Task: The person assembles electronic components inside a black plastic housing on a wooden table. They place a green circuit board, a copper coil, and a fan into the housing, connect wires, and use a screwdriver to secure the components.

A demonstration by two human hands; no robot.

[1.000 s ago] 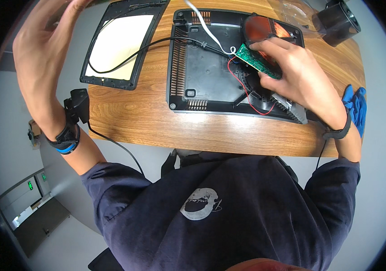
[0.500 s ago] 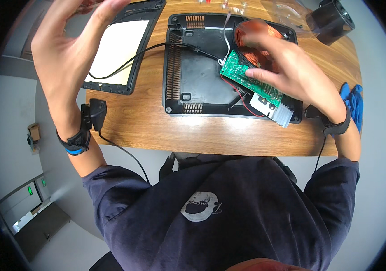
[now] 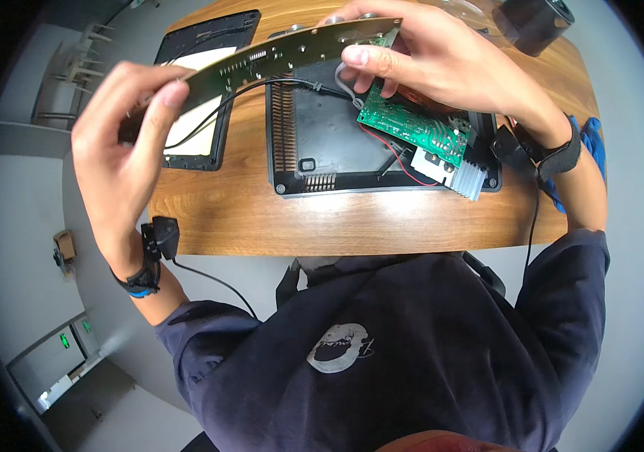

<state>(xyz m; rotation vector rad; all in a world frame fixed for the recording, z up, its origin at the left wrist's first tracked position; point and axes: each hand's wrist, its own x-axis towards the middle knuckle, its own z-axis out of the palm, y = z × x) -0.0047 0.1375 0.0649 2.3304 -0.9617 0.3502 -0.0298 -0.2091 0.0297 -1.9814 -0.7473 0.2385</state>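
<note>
Raised above the table is a long narrow circuit board point(image 3: 292, 54), its soldered side toward me. My left hand point(image 3: 130, 124) pinches the left end between thumb and fingers. At the right end, my right hand point(image 3: 435, 60) grips it, thumb on the near face and fingers behind. A grey-white cable point(image 3: 344, 84) runs from near this end down to a green circuit board point(image 3: 416, 124). That green board lies tilted in a black appliance housing point(image 3: 337, 135), beside a ribbed metal heat sink point(image 3: 466, 181). The copper coil point(image 3: 418, 99) is mostly hidden behind my right hand.
A black panel with a pale sheet point(image 3: 220, 143) lies at the left. A black power cord point(image 3: 261, 84) crosses from it into the housing. At the far right stands a black cylindrical container point(image 3: 533, 26); blue gloves point(image 3: 591, 135) lie by the right edge.
The long circuit board has come into view between my hands. My left hand has moved down and closed on it; my right hand has left the coil and grips the other end.
</note>
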